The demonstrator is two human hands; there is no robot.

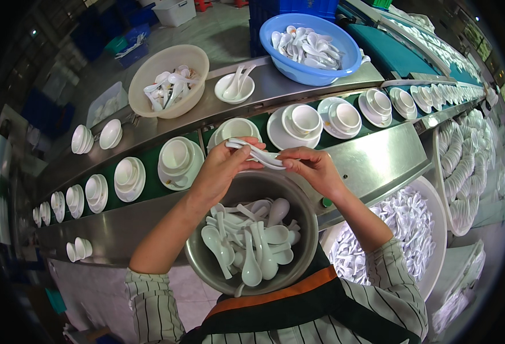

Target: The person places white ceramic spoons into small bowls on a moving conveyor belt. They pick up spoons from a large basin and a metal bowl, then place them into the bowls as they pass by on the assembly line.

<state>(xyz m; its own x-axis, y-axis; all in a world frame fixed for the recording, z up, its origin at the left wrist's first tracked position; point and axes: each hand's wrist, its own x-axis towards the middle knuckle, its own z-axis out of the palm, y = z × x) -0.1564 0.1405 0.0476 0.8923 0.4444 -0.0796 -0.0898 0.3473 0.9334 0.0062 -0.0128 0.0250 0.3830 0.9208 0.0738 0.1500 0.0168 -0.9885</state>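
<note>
White soup spoons (259, 154), nested together, are held level between my two hands above a metal basin. My left hand (231, 165) grips them at one end, and the fingers of my right hand (310, 165) pinch the other end. How many spoons are in the stack I cannot tell. Below, the round metal basin (308, 219) holds a loose heap of white spoons (252, 258). Just beyond my hands, a set of stacked white tableware (235, 127) rides on the green conveyor belt (147, 165), partly hidden by my fingers.
More tableware sets (295, 122) line the belt both ways. Across it, a cream basin (168, 81), a white bowl (234, 89) and a blue basin (310, 47) hold spoons. At lower right stands a large tub (439, 258) of spoons, beside a crate (459, 215) of stacked dishes.
</note>
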